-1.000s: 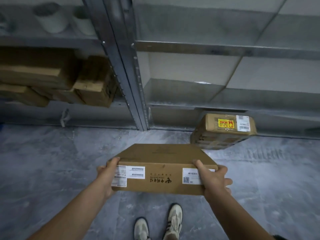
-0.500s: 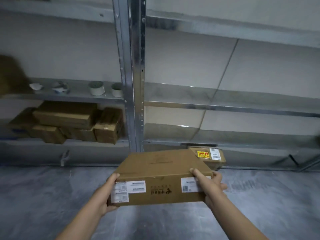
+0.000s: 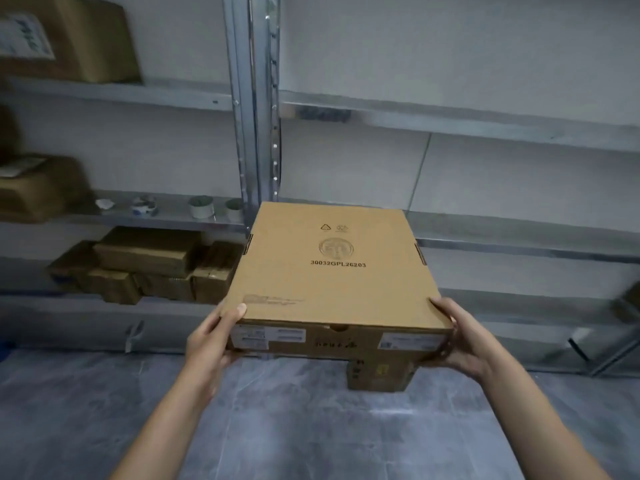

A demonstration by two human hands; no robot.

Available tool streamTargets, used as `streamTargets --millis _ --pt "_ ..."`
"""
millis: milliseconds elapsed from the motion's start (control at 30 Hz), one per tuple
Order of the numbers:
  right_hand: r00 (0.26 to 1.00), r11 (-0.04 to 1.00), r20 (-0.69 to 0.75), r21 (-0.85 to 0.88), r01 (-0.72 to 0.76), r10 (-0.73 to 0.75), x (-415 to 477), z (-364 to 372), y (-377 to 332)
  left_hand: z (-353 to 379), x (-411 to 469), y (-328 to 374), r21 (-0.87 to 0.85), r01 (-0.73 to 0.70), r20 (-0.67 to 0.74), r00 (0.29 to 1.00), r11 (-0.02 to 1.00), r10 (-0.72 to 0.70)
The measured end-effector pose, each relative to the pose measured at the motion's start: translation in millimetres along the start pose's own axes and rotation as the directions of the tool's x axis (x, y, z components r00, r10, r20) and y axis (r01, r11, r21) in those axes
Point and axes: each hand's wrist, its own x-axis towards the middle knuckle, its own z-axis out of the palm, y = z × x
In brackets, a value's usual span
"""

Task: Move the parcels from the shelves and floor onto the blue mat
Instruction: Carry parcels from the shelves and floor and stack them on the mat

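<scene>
I clamp the flat parcel (image 3: 332,275) level with my left hand (image 3: 211,336) and right hand (image 3: 457,337) curled round its near corners, so it rides steady to the mat.

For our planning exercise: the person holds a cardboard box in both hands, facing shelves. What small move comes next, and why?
Probably turn away from the shelves: the left hand and right hand grip the box at its near corners, clear of the floor.

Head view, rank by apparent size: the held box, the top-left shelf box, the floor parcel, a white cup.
1. Held box, nearest the camera.
2. Top-left shelf box, cut by the frame edge.
3. Floor parcel, mostly hidden behind the held box, so unsure.
4. White cup.
</scene>
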Motion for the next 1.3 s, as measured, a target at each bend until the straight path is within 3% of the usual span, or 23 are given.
streamTargets --millis 100,233,367,533,700,867,1033,1133,1233,1300 --pt "0.995 0.998 0.096 -0.056 -0.006 0.011 -5.5 -24.7 -16.6 19.3 -12.7 12.3 -0.007 -0.062 0.061 0.996 0.998 0.062" --pt "0.988 0.971 0.089 -0.194 0.142 -0.127 -6.6 -38.0 -42.8 40.7 -26.9 33.3 -0.015 -0.156 0.128 0.979 0.988 0.157" --pt "0.947 0.923 0.18 -0.234 0.305 -0.267 -9.2 -42.2 -67.3 50.8 -25.1 64.2 0.032 -0.232 0.198 0.955 0.972 0.221" --pt "0.898 0.886 0.24 -0.202 0.417 -0.368 -3.8 -49.9 -75.3 77.9 -14.7 90.8 0.162 -0.142 0.11 0.986 0.977 0.125" --pt "0.917 0.926 0.276 -0.162 0.341 -0.289 10.2 -67.3 -73.6 100.2 -12.2 85.5 0.312 -0.264 0.065 0.964 0.913 0.257" --pt "0.914 0.84 0.306 -0.392 0.375 -0.266 12.0 -73.4 -79.3 93.0 -9.7 95.0 0.416 -0.366 0.144 0.93 0.833 0.337" --pt "0.918 0.942 0.272 -0.09 0.323 -0.289 21.5 -63.5 -90.9 88.3 -6.9 102.2 0.444 -0.421 0.221 0.907 0.791 0.359" --pt "0.906 0.973 0.364 0.006 0.23 -0.216 20.2 -64.7 -106.3 74.9 -7.0 102.6 0.424 -0.386 0.217 0.922 0.82 0.321" --pt "0.854 0.981 0.489 0.024 0.192 -0.178 19.0 -62.2 -124.8 58.8 -6.1 108.6 0.409 -0.384 0.187 0.923 0.828 0.335" --pt "0.851 0.967 0.488 -0.05 0.249 -0.194 15.6 -53.5 -139.6 49.9 -3.8 113.8 0.405 -0.389 0.175 0.921 0.827 0.347"
